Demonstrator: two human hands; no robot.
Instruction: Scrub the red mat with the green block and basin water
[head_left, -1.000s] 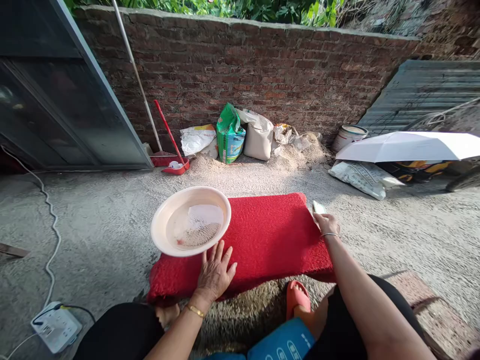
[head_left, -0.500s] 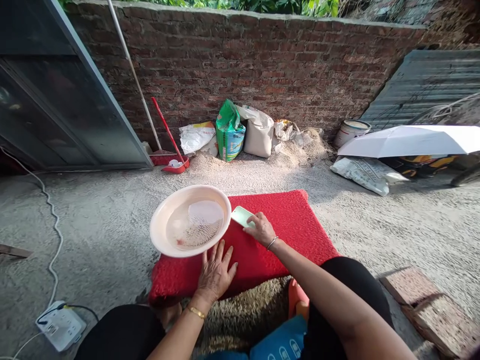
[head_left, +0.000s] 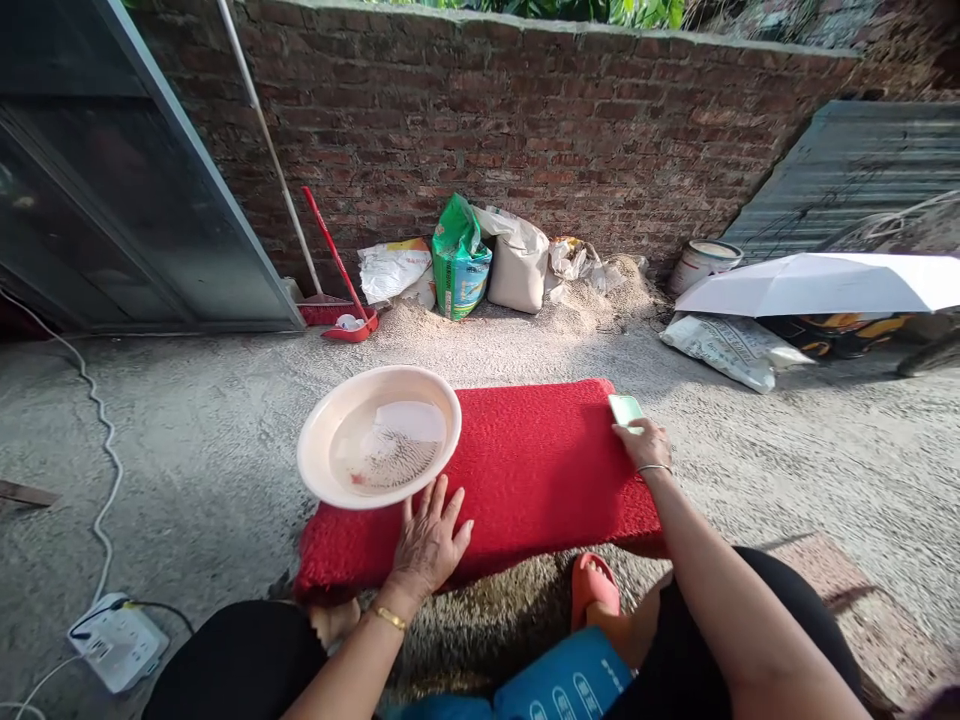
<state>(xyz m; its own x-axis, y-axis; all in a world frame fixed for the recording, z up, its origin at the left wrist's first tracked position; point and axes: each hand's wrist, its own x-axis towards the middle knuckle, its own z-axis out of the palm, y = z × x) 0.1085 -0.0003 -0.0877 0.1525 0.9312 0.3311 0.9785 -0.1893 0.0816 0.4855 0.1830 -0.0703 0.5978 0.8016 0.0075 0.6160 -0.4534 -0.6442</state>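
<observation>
- Head view: one red mat (head_left: 525,470) lies flat on the gritty concrete ground (head_left: 202,450), in front of the seated person's knees.
- Left hand (head_left: 430,540) rests palm down on the mat's near edge, fingers spread and flat, gripping nothing; fingertips lie just below the basin rim.
- Right hand (head_left: 643,443) sits at the mat's far right corner, fingers curled onto one pale green flat object (head_left: 625,409), which lies on that corner; whether it is pinched or only pressed down cannot be told.
- One bracelet on each wrist: gold on the left, thin silver on the right.
- One round cream basin (head_left: 379,436) stands on the mat's left end, overhanging its edge; shallow water and a patch of grainy sediment inside.
- One orange sandal (head_left: 595,585) shows just below the mat's near edge.
- One white power strip (head_left: 116,645) on the ground at lower left, with one white cable (head_left: 101,440) running away from it.
- Against the brick wall (head_left: 525,130): one long-handled broom, one red dustpan (head_left: 346,325), about four sacks, among them one green bag (head_left: 459,262), and two sand heaps.
- Far right: one paint bucket (head_left: 701,262), one white open umbrella (head_left: 817,282), one flat printed sack (head_left: 731,345) beneath it.
</observation>
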